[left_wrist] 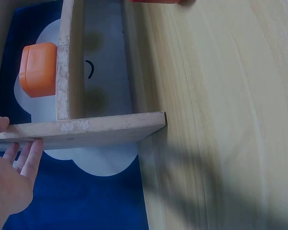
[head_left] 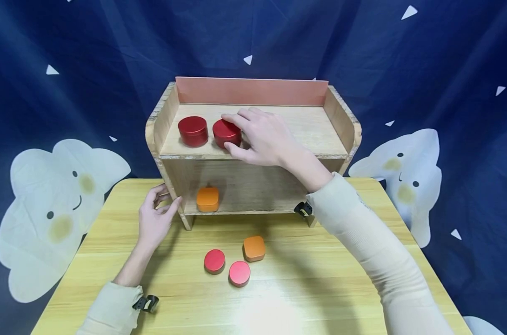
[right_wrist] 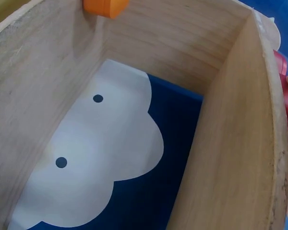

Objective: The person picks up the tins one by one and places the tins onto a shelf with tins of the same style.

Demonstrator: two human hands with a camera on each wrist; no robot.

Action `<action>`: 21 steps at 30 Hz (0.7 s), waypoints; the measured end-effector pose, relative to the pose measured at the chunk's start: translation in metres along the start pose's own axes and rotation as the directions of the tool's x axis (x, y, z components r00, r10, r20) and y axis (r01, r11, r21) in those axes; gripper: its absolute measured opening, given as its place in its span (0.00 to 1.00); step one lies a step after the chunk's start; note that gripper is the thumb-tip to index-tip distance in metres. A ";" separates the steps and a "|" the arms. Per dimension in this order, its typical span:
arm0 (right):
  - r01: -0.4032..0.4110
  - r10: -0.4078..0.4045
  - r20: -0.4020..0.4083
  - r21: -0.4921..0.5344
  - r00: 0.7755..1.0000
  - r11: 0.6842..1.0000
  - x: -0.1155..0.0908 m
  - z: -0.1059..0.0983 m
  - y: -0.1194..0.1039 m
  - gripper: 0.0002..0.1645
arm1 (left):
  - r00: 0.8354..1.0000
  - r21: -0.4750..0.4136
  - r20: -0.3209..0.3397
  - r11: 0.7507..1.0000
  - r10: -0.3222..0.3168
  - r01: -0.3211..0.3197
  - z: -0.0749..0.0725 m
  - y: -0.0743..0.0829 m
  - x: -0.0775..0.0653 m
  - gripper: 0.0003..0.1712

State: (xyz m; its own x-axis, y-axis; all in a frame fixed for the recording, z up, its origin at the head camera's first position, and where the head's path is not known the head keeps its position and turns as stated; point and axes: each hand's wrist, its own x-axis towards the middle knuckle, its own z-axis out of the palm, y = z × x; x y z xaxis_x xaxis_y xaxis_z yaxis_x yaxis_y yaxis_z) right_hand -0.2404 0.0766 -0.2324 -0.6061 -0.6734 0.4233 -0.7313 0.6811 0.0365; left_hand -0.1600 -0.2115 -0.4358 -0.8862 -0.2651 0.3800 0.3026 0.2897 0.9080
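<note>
Gripping the large red tin [head_left: 225,135] at the upper shelf [head_left: 310,126]

We hold the large red tin in our right hand [head_left: 262,137], with the fingers over the lid and the thumb low at the front, spread only as far as the tin between them. It is close to the front edge of the upper shelf, left of the middle; whether its base touches the board, we cannot tell. Just beside it, nearer the front left corner, a second red tin [head_left: 193,131] stands upright, a small gap between the two.

With our left hand [head_left: 156,218] we hold the left side panel [head_left: 168,114] low down, thumb at its front edge and fingers against the outer face, set narrowly about the wood.

On the lower shelf [head_left: 253,195], an orange box [head_left: 207,199] sits at the front edge near the left end. Out on the counter [head_left: 354,279], in front of the shelves and well in from the left and right edges, we see a loose orange block [head_left: 254,248] and two small red discs [head_left: 239,273] near one another, none touching. Behind the counter's back edge hangs a dark blue cloth [head_left: 253,32].
</note>
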 end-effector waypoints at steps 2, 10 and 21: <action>-0.004 0.004 -0.001 -0.004 1.000 1.000 0.001 0.001 0.001 0.35 | 1.000 0.002 0.000 1.000 0.002 -0.002 0.000 0.000 0.000 0.24; 0.000 0.000 0.000 0.000 1.000 1.000 0.004 0.005 0.004 0.36 | 1.000 0.006 0.001 1.000 0.004 -0.004 0.001 0.002 0.001 0.24; 0.018 -0.018 0.026 0.026 0.999 0.999 -0.005 -0.002 0.010 0.47 | 1.000 0.020 -0.002 1.000 -0.007 0.007 0.001 0.002 0.001 0.25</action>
State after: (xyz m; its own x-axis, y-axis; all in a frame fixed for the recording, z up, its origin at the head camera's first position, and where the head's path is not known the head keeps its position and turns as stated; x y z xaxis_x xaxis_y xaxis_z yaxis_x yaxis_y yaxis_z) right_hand -0.2435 0.0874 -0.2326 -0.6005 -0.6932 0.3986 -0.7499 0.6612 0.0201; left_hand -0.1604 -0.2104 -0.4344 -0.8876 -0.2693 0.3737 0.2891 0.3059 0.9071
